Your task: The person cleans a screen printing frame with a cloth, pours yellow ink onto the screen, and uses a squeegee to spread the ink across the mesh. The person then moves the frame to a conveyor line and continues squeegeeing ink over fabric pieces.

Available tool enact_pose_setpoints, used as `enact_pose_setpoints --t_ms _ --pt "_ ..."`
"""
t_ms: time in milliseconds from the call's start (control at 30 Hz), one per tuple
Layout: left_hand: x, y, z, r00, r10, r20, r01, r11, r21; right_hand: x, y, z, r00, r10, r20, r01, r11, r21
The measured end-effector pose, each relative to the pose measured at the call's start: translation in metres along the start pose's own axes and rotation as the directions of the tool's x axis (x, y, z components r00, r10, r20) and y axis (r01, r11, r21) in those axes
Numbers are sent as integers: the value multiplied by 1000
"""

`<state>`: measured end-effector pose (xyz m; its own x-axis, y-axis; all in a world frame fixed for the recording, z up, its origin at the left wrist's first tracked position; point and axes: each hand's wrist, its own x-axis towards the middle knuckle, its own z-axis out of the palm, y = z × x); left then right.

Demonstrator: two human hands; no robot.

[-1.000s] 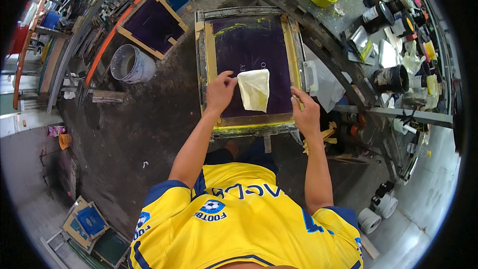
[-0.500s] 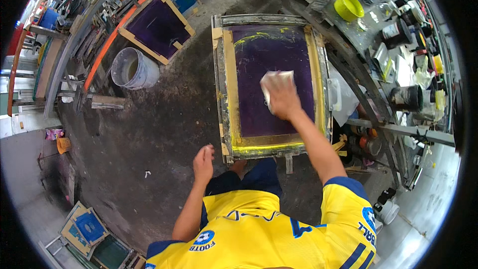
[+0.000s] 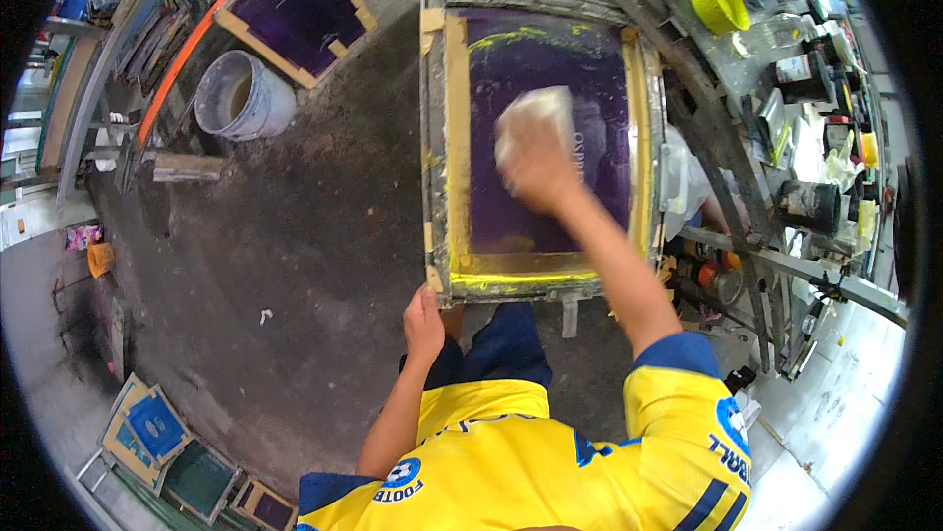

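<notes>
In front of me is a silk-screen printing frame (image 3: pixel 438 148) with a dark purple mesh (image 3: pixel 511 222), tan tape along its inner edges and yellow ink along the near side. My right hand (image 3: pixel 538 160) presses a crumpled whitish cloth (image 3: pixel 550 109) on the middle of the mesh, its fingers closed over it and slightly blurred. Pale lettering shows on the mesh just right of this hand. My left hand (image 3: pixel 424 327) holds the frame's near left corner, with part of its fingers hidden there.
A whitish bucket (image 3: pixel 244 97) stands on the floor at left, beside another purple screen (image 3: pixel 300 15). On the right, a bench (image 3: pixel 678 5) carries a yellow-green tub (image 3: pixel 719 5) and several dark ink pots (image 3: pixel 807 209). More screens (image 3: pixel 155 426) lean at lower left.
My left hand has come up and taken hold of the frame's near left corner. The right hand has moved the cloth slightly left, and pale lettering now shows. The whole view has shifted.
</notes>
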<state>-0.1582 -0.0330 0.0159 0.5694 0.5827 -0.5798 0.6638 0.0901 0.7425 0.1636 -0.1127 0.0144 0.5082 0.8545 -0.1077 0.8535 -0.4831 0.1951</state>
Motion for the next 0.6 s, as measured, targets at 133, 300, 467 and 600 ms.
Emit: enact_pose_setpoints --t_ms 133,300,467,600 --pt "-3 -14 1 999 33 -32 -34 999 -18 -46 37 3 939 -327 106 305 935 183" --pt "0 -8 -4 1000 17 23 -18 998 54 -52 73 28 969 210 -128 -167 943 288" --pt "-18 -4 10 955 182 -233 -195 980 -32 -121 0 -58 943 139 302 -327 209 922" --pt "-67 76 26 929 361 -85 -347 766 -540 -145 -38 -109 943 -75 323 -330 -115 937"
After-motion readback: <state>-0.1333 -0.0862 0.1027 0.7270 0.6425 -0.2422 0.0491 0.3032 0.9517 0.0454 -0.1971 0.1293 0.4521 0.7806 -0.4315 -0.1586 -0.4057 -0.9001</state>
